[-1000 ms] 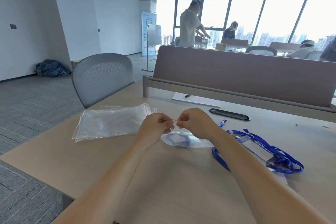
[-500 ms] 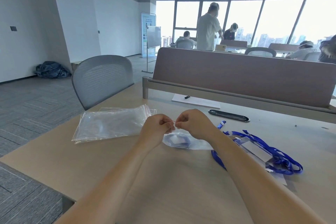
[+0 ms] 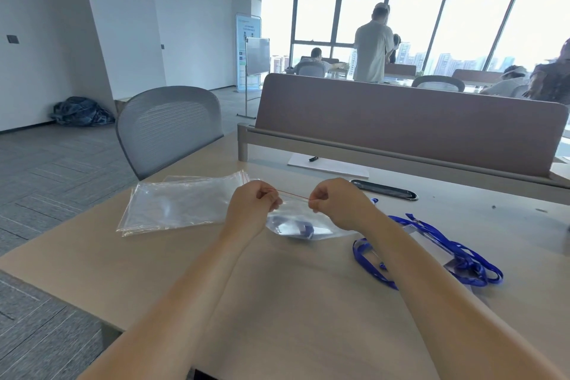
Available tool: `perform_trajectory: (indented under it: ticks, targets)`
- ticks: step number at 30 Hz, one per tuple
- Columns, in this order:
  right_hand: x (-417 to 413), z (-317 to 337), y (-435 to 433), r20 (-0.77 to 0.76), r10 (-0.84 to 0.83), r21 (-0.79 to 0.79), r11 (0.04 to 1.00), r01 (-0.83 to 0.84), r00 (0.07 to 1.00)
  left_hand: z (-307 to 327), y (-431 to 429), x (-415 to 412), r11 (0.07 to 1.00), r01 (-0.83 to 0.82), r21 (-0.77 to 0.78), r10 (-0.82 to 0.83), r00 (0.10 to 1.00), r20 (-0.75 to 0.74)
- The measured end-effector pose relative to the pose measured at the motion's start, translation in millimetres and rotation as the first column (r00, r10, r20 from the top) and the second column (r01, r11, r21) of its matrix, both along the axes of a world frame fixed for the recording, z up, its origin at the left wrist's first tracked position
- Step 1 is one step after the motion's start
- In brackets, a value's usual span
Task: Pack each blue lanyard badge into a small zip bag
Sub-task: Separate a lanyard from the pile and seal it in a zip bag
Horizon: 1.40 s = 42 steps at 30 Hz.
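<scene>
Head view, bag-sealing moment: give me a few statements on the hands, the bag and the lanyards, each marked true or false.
1. The left hand and the right hand both pinch the red-edged top of the small zip bag. True.
2. The small zip bag is empty. False: a blue lanyard badge lies inside it.
3. The stack of empty bags lies to the right of both hands. False: it lies to the left of the left hand.
4. Loose blue lanyards lie on the desk beside the right forearm. True.
</scene>
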State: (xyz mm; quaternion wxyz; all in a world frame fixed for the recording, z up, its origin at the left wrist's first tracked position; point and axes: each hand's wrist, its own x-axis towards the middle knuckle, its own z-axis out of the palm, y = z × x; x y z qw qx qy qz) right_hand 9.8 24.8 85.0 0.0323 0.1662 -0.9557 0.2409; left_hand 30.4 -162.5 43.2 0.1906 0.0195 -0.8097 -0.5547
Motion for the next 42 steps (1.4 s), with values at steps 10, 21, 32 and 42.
perform_trajectory:
  ticks: [10,21,32,42]
  targets:
    - [3.4,0.0,-6.5,-0.073,-0.006,0.140,0.990,0.016,0.997,11.3,24.3,-3.0,0.810,0.049,-0.585,-0.121,0.989,-0.085]
    - [1.2,-13.7,24.7,0.015,-0.041,-0.088,0.995,0.042,0.999,-4.1,11.7,-12.5,0.896,0.068,-0.439,-0.084,0.996,-0.018]
    - [0.8,-22.4,12.3,-0.025,-0.053,-0.035,0.998,0.052,0.998,-2.3,34.8,-12.5,0.751,0.005,-0.660,-0.146,0.977,-0.158]
    - [4.3,-29.3,35.4,0.094,-0.079,-0.331,0.938,0.106,0.992,-8.7,40.8,-14.2,0.802,0.029,-0.596,-0.113,0.988,-0.104]
